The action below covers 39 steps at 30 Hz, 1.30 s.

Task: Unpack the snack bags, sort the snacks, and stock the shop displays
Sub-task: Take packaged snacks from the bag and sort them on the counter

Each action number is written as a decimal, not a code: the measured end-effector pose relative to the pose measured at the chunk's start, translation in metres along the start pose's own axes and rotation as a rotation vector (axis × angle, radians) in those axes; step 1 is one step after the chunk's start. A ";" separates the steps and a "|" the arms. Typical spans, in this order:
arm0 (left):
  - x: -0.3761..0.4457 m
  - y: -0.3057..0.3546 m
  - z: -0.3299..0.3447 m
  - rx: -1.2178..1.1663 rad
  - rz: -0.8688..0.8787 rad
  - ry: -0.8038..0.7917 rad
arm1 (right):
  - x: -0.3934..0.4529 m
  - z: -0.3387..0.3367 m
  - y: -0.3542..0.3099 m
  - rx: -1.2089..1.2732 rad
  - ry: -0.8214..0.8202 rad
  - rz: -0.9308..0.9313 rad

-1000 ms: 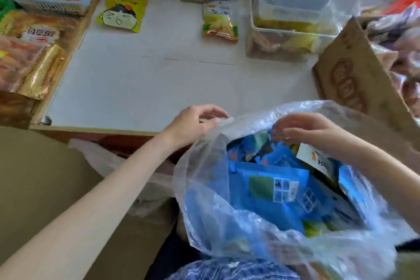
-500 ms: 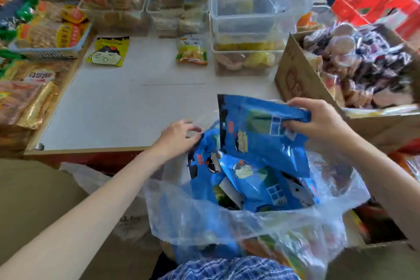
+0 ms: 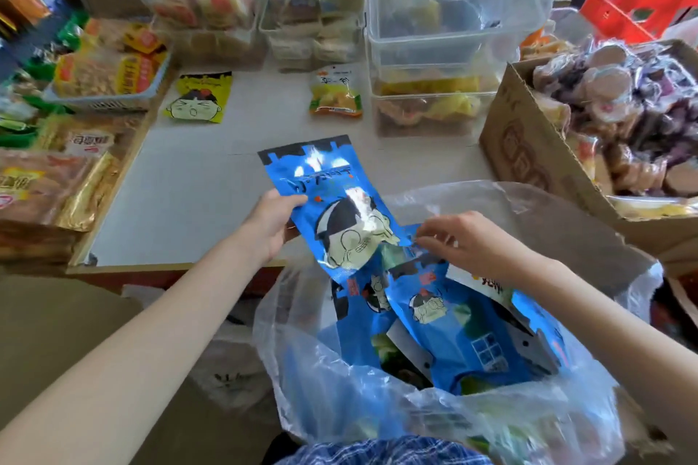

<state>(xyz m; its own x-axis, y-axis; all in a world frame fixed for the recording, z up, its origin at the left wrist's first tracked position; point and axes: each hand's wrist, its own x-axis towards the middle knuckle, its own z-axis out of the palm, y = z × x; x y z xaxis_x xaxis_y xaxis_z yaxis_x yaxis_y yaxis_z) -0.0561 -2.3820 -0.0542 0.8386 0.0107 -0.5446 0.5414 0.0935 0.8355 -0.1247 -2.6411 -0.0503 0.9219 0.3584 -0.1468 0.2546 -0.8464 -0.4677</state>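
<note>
Plainly, the unpacking step is in hand. A blue snack packet (image 3: 332, 208) is gripped at its edge by the left hand (image 3: 270, 225) and held over the near edge of the white table (image 3: 189, 192), just above the clear plastic bag (image 3: 377, 400). More blue packets (image 3: 445, 317) are left inside, where one is pinched by the right hand (image 3: 468, 242). Next, the lifted packet would likely need to be laid on the table near the yellow packet (image 3: 200, 98).
</note>
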 end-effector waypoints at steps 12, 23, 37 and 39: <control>0.066 0.044 -0.050 -0.159 0.058 -0.001 | 0.132 0.002 -0.038 0.848 -0.007 0.150; 0.200 0.043 -0.174 -0.116 -0.042 0.319 | 0.374 0.107 -0.090 1.733 0.050 0.531; 0.216 -0.007 -0.233 0.105 -0.048 0.393 | 0.501 0.126 -0.127 0.845 -0.038 0.519; 0.200 -0.005 -0.217 0.149 -0.022 0.347 | 0.468 0.105 -0.112 1.260 -0.059 0.635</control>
<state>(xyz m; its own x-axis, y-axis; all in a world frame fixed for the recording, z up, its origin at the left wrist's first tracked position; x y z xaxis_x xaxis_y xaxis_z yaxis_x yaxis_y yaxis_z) 0.0961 -2.1640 -0.1832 0.7704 0.3493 -0.5333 0.5833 -0.0485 0.8108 0.2474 -2.3370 -0.1585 0.7583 0.0967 -0.6447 -0.6500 0.0355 -0.7591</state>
